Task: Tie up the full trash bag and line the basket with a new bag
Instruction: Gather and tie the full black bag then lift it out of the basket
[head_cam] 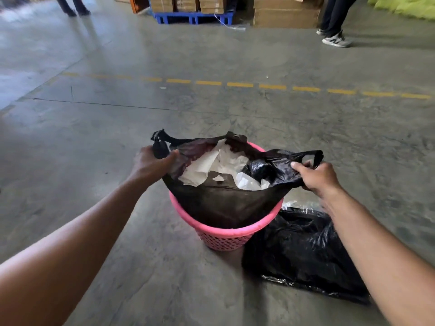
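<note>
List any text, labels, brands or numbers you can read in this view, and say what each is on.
"N": a large letter logo on the side of the sneaker of a bystander at top right.
Cardboard boxes at the top: a few faint marks, too blurred to read.
Full trash bag, pink basket, spare black bag on the floor: no print visible.
Floor: only a dashed yellow line, no lettering.

Warehouse floor: bare concrete floor (211, 55) with dashed yellow line (240, 85); beyond that line, stacked cardboard cartons (286, 14) and a loaded blue pallet (193, 18).
</note>
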### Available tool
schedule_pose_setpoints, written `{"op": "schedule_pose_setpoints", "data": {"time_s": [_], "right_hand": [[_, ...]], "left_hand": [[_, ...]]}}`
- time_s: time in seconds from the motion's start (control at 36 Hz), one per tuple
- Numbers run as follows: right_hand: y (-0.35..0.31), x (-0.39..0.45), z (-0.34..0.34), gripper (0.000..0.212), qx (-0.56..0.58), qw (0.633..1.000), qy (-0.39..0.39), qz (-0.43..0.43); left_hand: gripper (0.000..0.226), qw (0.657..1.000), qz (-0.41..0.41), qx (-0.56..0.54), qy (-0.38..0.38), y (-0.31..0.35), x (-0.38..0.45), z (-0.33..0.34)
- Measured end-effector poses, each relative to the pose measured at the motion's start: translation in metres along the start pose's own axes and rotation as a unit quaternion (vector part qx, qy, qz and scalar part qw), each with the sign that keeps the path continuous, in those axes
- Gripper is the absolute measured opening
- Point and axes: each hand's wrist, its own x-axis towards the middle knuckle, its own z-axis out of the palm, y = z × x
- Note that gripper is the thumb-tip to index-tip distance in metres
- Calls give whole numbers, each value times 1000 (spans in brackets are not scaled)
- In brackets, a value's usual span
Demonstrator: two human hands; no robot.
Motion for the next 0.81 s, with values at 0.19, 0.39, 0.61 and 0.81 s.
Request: {"op": "schedule_pose_setpoints", "data": {"time_s": [0.19, 0.39, 0.61, 0.81], "right_hand": [[-64, 26, -41, 27, 186, 972, -123, 78], [-76, -14, -27, 27, 186, 939, -286, -46], [-80, -41, 116, 48, -193, 895, -234, -326], [-28, -53, 186, 43, -389, 812, -342, -267]], "left_hand": [[25, 976, -80, -198, -49, 53, 40, -38], [21, 941, -86, -266, -190, 36, 17, -37], [20, 970, 164, -178, 24, 39, -7, 4], [22, 941, 216, -248, -75, 56, -19, 24]]}}
